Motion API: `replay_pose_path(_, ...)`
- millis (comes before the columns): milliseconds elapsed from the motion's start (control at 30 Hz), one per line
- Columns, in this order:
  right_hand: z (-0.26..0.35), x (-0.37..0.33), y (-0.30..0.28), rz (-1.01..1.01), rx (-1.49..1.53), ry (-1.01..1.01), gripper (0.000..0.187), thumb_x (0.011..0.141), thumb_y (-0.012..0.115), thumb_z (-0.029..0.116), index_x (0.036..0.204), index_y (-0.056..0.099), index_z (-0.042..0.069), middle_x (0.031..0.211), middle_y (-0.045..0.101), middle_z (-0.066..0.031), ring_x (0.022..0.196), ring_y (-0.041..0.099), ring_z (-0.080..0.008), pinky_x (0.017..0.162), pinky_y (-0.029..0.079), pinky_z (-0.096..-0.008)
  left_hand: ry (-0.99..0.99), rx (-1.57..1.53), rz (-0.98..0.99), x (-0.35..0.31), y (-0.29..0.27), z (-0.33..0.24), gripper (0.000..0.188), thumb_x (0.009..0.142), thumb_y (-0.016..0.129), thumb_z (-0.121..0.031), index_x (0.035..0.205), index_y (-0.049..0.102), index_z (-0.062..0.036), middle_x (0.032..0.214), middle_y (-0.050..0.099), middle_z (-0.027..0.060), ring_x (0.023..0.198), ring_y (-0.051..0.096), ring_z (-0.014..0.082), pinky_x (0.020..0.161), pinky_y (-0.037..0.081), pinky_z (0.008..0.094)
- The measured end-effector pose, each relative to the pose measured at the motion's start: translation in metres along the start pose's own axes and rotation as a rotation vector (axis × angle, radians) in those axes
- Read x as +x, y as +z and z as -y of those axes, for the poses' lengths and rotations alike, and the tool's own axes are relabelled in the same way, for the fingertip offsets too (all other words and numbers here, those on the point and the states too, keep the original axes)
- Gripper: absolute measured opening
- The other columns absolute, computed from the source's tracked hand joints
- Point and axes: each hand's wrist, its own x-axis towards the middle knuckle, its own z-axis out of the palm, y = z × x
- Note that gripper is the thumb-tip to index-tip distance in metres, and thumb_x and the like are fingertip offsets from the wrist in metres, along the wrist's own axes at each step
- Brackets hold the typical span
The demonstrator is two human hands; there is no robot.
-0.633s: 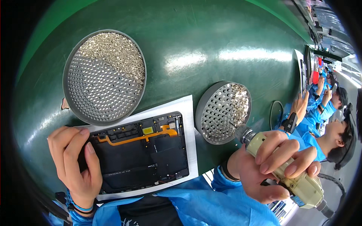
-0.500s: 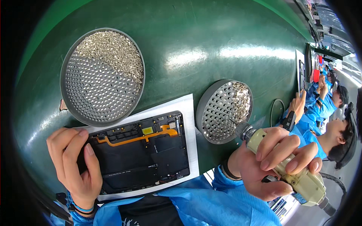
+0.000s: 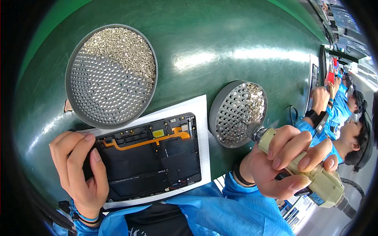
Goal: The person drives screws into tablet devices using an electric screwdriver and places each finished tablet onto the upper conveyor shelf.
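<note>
My right hand (image 3: 289,163) is wrapped round a cream electric screwdriver (image 3: 325,188), whose bit points left over the smaller round screw tray (image 3: 214,114). Bright screws lie in that tray, heaped on its right side; I cannot tell whether the bit touches one. With thumb and fingers, my left hand (image 3: 80,171) grips the left edge of a black tablet housing (image 3: 138,165). An orange flex cable (image 3: 134,146) and a yellow square part show along the housing's far side. Under the housing lies a white sheet (image 3: 204,137).
A larger round tray (image 3: 110,124) of small screws stands at the far left on the green table (image 3: 177,31). Co-workers in blue sit along the right side, one with a hand (image 3: 319,98) near another device. A cord (image 3: 354,185) trails from the screwdriver.
The trays and the housing appear slightly shifted in the view. My right hand keeps the screwdriver over the small tray. A co-worker's hand at the right has moved up.
</note>
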Motion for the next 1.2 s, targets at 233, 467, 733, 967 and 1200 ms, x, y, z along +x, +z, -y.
replay_pose_path(233, 0.002, 0.000, 0.000, 0.027, -0.055, -0.020, 0.050, 0.099, 0.072, 0.019, 0.139, 0.047, 0.001, 0.105, 0.048, -0.0043, 0.059, 0.048, -0.0094, 0.048, 0.039, -0.0236, 0.002, 0.008, 0.000, -0.001, -0.001, 0.000, 0.032, 0.087, 0.065, 0.013, 0.118, 0.067, 0.0055, 0.113, 0.066, 0.0213, 0.103, 0.062, 0.0386, 0.092, 0.051, 0.0486)
replay_pose_path(467, 0.002, 0.001, -0.003, 0.064, -0.046, -0.006, 0.050, 0.099, 0.071, 0.019, 0.139, 0.046, 0.001, 0.106, 0.048, -0.0045, 0.059, 0.048, -0.0093, 0.047, 0.039, -0.0242, 0.004, 0.004, 0.002, -0.002, -0.002, 0.001, 0.032, 0.087, 0.065, 0.013, 0.118, 0.067, 0.0052, 0.114, 0.066, 0.0211, 0.103, 0.062, 0.0387, 0.093, 0.051, 0.0487)
replay_pose_path(733, 0.002, 0.001, 0.000, 0.040, -0.028, -0.017, 0.051, 0.099, 0.070, 0.019, 0.139, 0.046, 0.000, 0.106, 0.048, -0.0052, 0.059, 0.049, -0.0088, 0.047, 0.039, -0.0233, 0.005, -0.002, 0.006, -0.003, -0.004, 0.002, 0.033, 0.087, 0.065, 0.013, 0.119, 0.067, 0.0049, 0.114, 0.066, 0.0207, 0.104, 0.062, 0.0384, 0.093, 0.051, 0.0485)
replay_pose_path(967, 0.004, 0.000, 0.004, 0.069, -0.029, -0.007, 0.050, 0.099, 0.070, 0.019, 0.139, 0.046, 0.000, 0.106, 0.048, -0.0053, 0.059, 0.049, -0.0084, 0.047, 0.040, -0.0234, 0.000, -0.006, 0.012, -0.008, -0.004, 0.006, 0.033, 0.087, 0.065, 0.013, 0.119, 0.067, 0.0047, 0.114, 0.066, 0.0205, 0.104, 0.062, 0.0380, 0.093, 0.051, 0.0484)
replay_pose_path(1200, 0.017, 0.008, 0.015, 0.030, -0.004, -0.051, 0.056, 0.095, 0.078, 0.025, 0.133, 0.046, -0.002, 0.105, 0.050, -0.0052, 0.060, 0.050, -0.0096, 0.048, 0.040, -0.0238, 0.011, -0.004, -0.012, -0.008, -0.003, 0.007, 0.034, 0.083, 0.067, 0.013, 0.117, 0.068, 0.0046, 0.112, 0.066, 0.0201, 0.101, 0.062, 0.0385, 0.090, 0.051, 0.0480)
